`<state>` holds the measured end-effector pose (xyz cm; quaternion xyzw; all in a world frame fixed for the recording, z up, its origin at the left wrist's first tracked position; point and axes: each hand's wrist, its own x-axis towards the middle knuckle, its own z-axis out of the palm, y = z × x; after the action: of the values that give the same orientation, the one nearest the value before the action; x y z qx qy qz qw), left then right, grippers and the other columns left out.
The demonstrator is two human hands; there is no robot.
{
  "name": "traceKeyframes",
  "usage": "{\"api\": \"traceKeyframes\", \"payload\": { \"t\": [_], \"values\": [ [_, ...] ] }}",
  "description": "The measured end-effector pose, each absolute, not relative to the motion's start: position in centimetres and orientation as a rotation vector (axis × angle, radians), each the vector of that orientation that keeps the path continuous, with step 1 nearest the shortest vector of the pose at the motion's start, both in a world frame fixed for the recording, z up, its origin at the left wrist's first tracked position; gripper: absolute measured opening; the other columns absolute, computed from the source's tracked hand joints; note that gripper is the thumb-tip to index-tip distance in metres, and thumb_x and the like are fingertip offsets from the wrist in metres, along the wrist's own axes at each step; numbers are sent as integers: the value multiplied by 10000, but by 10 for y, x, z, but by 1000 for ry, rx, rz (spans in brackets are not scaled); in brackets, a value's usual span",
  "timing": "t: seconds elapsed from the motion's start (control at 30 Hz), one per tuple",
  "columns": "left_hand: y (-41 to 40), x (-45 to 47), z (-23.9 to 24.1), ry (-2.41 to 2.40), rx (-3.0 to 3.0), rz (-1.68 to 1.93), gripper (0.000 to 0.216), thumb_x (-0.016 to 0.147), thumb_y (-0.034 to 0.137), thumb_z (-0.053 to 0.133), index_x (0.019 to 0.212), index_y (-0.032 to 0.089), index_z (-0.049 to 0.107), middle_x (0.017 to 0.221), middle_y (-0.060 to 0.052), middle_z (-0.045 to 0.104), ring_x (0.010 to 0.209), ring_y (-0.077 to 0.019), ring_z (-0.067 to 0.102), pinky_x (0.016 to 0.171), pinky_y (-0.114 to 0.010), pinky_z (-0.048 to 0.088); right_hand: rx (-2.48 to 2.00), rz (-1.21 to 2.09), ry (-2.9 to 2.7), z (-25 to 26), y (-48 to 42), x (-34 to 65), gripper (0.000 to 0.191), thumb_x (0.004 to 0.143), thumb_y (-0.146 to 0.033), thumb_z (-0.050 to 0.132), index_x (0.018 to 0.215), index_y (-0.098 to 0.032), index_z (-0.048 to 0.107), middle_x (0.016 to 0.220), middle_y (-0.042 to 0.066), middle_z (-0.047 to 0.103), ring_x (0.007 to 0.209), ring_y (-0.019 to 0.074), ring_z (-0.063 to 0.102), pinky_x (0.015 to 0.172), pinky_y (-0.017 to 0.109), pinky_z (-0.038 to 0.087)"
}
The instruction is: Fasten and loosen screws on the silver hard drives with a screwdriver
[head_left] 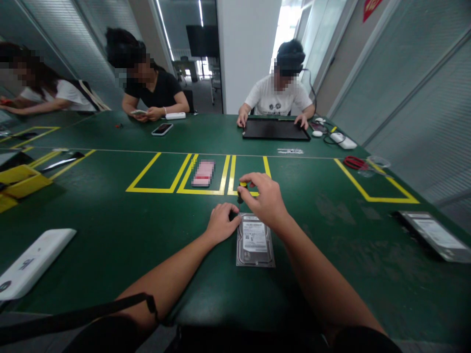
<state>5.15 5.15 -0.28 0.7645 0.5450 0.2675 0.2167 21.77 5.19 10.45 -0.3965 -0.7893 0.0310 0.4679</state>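
Observation:
A hard drive point(253, 245) lies flat on the green table in front of me, its white label facing up. My right hand point(267, 196) grips a small screwdriver point(240, 192) by its yellow and black handle. The screwdriver stands upright, tip down at the drive's far left corner; whether it sits in a screw is too small to see. At that same corner, my left hand point(222, 221) has its fingers curled, with thumb and forefinger against the drive's edge beside the screwdriver's shaft.
Yellow tape point(152, 189) marks boxes on the table point(165, 274). A pink packet point(203, 173) lies in one. Another hard drive point(436, 235) is far right, near red-handled scissors point(355, 163). A white power bank point(35, 264) and yellow bin point(25, 181) are left. Several people sit opposite, one holding a black panel point(275, 129).

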Motion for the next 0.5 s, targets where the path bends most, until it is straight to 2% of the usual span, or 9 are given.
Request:
{"api": "traceKeyframes", "payload": {
  "t": [0.13,0.27,0.5],
  "values": [
    [52,51,-3,1513,2125,745,113,830,281,647,916,214,617,970,-13,677,963,-230,567,869,-374,412,-976,87,-1931,104,51,217,81,871,-182,575,931,-168,627,910,31,652,843,172,560,790,309,406],
    [52,51,-4,1517,2131,744,111,828,283,645,910,215,614,962,-14,674,956,-230,563,861,-371,413,-979,127,-1927,105,50,216,89,919,-256,594,913,-176,633,931,41,636,894,177,561,798,305,417],
    [52,51,-5,1503,2129,765,104,828,267,638,915,216,617,963,-9,674,946,-226,563,847,-366,410,-976,82,-1924,106,52,219,42,897,-213,614,901,-174,627,883,23,639,814,161,544,761,299,399]
  ]
}}
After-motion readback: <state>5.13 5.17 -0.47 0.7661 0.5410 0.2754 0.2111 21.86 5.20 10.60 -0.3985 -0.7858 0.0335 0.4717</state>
